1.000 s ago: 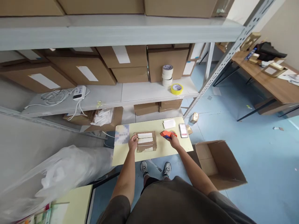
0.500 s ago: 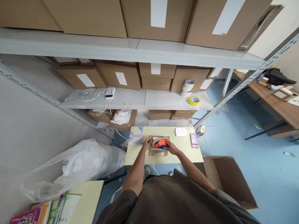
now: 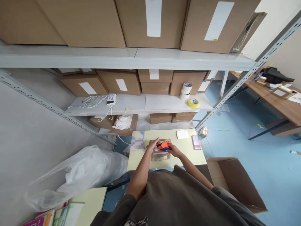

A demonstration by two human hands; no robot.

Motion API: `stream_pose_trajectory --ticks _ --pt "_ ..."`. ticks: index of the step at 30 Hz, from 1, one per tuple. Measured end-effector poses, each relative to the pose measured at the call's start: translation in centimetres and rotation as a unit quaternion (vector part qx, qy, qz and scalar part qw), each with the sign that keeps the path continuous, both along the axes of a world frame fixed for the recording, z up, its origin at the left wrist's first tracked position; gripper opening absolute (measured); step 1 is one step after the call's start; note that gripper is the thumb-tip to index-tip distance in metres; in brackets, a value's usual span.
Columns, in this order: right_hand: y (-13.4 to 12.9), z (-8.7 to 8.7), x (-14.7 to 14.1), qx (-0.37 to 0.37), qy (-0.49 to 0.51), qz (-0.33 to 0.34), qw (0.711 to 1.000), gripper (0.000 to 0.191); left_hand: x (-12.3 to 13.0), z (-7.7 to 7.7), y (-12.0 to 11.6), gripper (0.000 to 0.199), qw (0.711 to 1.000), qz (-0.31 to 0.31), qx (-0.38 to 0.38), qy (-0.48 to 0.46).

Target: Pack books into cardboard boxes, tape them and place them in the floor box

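Observation:
On the pale yellow table (image 3: 138,157) lies a small brown cardboard box (image 3: 161,157) with light tape or labels on its top. My right hand (image 3: 175,151) is closed round the handle of an orange and blue tape dispenser (image 3: 165,145), which is over the box's far half. At the box's far left corner, my left hand (image 3: 152,144) grips its edge with the fingers close to the dispenser. Those fingertips are small and partly hidden.
A patterned booklet (image 3: 137,140), a white paper (image 3: 182,134) and a phone-like item (image 3: 196,142) lie on the table. Tape rolls (image 3: 193,102) stand on the shelf beyond. An open carton (image 3: 235,183) is at right, a plastic bag (image 3: 94,168) at left.
My left hand has moved a little away from me and right, its fingers now reaching over the box's far left corner. The dispenser stays in my right hand. The view has shifted slightly.

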State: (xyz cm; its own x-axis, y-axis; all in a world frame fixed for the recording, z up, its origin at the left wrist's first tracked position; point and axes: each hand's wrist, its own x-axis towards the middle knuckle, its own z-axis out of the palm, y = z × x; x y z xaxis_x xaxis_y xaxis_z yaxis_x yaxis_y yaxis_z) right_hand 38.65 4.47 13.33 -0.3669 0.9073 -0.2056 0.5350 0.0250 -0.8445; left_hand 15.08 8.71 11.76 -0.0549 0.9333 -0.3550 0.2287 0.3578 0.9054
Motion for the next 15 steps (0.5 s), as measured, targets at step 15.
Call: stream_pose_trajectory --ticks 15 --pt "1.5 1.9 1.3 -0.013 0.096 0.047 0.994 0.042 1.1 2.8 -0.9 0.055 0.945 0.131 0.042 -0.296"
